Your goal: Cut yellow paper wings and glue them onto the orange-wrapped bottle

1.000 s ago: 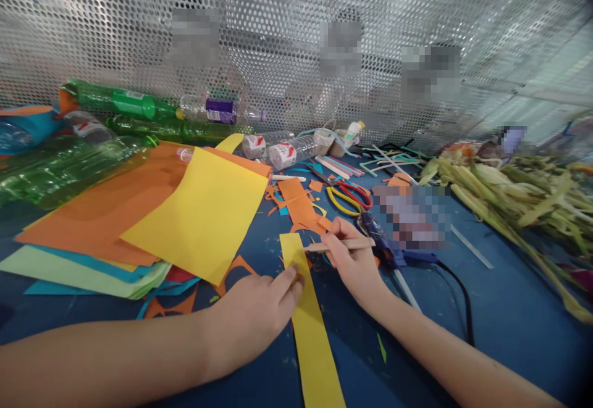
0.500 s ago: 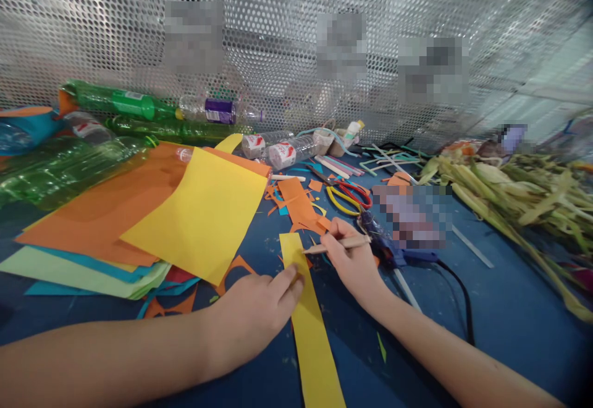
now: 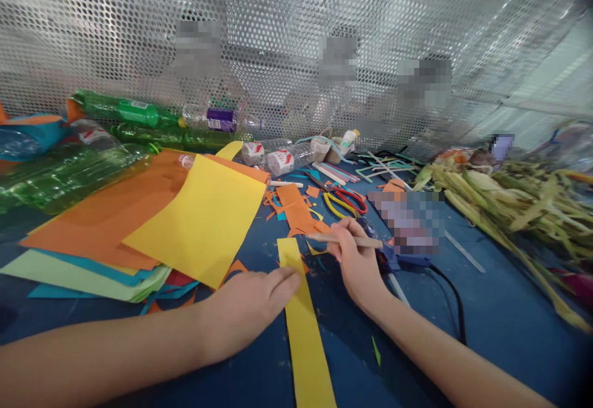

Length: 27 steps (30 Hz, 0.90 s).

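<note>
A long yellow paper strip (image 3: pixel 309 346) lies lengthwise on the blue table (image 3: pixel 241 377). My left hand (image 3: pixel 248 309) rests across the strip near its far end, fingers laid down on it and not wrapped around anything. In my right hand (image 3: pixel 359 266) is a beige pencil (image 3: pixel 369 242), pinched between thumb and fingers. Its pointed end faces left and is raised off the strip. Just beyond the strip are orange paper scraps (image 3: pixel 294 207). A yellow sheet (image 3: pixel 204 223) sits on top of the coloured paper stack (image 3: pixel 97 216) to the left.
Scissors (image 3: pixel 340 201) with red and yellow handles lie past my right hand, beside a blue glue gun (image 3: pixel 407 263) with a black cord. Plastic bottles (image 3: pixel 139 112) line the perforated metal screen (image 3: pixel 278 31). Dried corn husks (image 3: pixel 495 201) are heaped at right.
My right hand has lifted the pencil tip off the strip and drawn it slightly right. My left hand stays on the strip, its fingers flatter. The view has shifted a little.
</note>
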### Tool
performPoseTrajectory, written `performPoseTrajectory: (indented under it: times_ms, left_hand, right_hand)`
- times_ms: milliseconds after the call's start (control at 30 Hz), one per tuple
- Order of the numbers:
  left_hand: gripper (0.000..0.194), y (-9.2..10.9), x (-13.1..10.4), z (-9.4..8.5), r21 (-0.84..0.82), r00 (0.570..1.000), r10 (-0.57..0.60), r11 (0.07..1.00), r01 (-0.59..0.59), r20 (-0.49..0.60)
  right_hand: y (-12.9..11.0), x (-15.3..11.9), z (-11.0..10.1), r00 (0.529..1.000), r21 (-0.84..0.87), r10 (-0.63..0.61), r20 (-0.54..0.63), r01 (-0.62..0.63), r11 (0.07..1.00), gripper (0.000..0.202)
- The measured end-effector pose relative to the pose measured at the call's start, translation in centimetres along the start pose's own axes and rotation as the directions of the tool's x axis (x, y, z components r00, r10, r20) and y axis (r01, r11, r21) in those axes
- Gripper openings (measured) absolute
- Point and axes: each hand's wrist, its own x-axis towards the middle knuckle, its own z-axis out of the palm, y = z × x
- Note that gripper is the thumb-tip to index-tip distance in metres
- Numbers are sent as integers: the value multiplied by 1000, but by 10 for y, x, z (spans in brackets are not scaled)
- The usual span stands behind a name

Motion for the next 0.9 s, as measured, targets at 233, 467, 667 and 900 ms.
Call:
performPoseTrajectory:
  times_ms: [233, 467, 667, 900]
  left_hand:
    - [25, -18, 6, -20, -417, 944, -249, 898, 142, -216]
    - [32, -28, 5, -23, -671, 880, -442, 707, 222, -175]
    - [46, -28, 10, -11, -818, 907, -392, 566, 104, -157]
    - [55, -25, 10, -11, -875, 946, -308, 480, 59, -105]
  right_hand:
    - [-4, -2, -2, 994, 37, -104, 43, 102, 994, 13]
    - [-13, -13, 0, 959, 145, -81, 272, 42, 988, 12]
    - [-17, -14, 0, 979, 52, -58, 194, 49, 997, 23]
    - [-14, -15, -1, 965, 29, -16, 261, 9, 1000, 23]
